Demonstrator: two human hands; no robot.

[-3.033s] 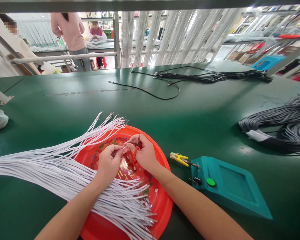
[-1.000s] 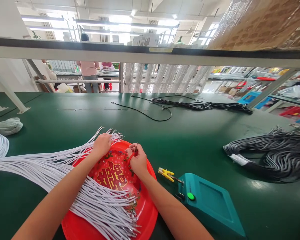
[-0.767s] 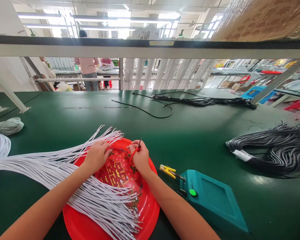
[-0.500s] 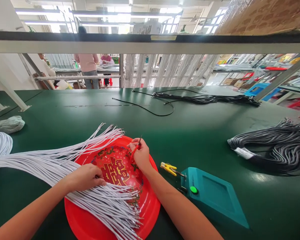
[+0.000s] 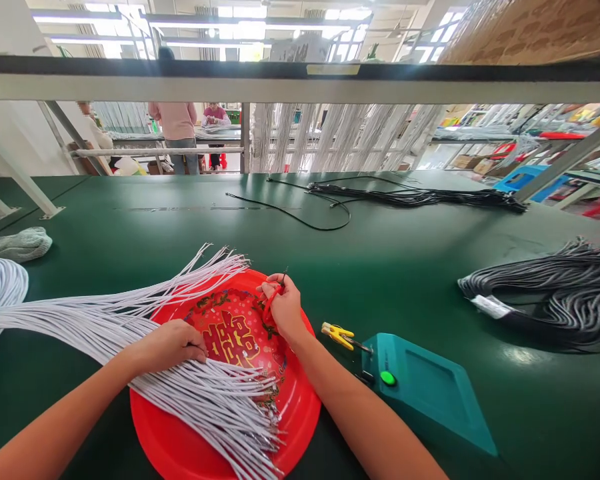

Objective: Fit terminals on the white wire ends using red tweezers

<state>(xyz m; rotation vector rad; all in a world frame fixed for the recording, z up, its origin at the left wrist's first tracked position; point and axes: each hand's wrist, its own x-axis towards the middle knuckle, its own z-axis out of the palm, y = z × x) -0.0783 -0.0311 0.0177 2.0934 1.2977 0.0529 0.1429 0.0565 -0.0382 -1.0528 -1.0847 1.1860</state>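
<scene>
My left hand (image 5: pixel 173 345) is closed in a pinch at the upper edge of a fanned bundle of white cables (image 5: pixel 195 400); the fingertips are partly hidden. The cables' stripped ends lie over a red plastic basin (image 5: pixel 304 413) with a gold-outlined character on its floor. A second group of white cables (image 5: pixel 195 283) spreads across the basin's far left rim. At the far right rim, my right hand (image 5: pixel 284 308) is wrapped round red-handled scissors (image 5: pixel 270 308), their dark tips pointing up and away.
Right of the basin stands a teal box (image 5: pixel 425 387) with a green button and a yellow clip (image 5: pixel 337 335). Black cables (image 5: pixel 415 198) lie at the back, and a dark coil (image 5: pixel 540 293) lies right. A grey glove-like cloth (image 5: pixel 20 244) rests left. A shelf beam (image 5: pixel 230 87) crosses above.
The view has shifted slightly. My left hand has moved up a little along the cables' upper edge. My right hand keeps its hold on the scissors in nearly the same place.
</scene>
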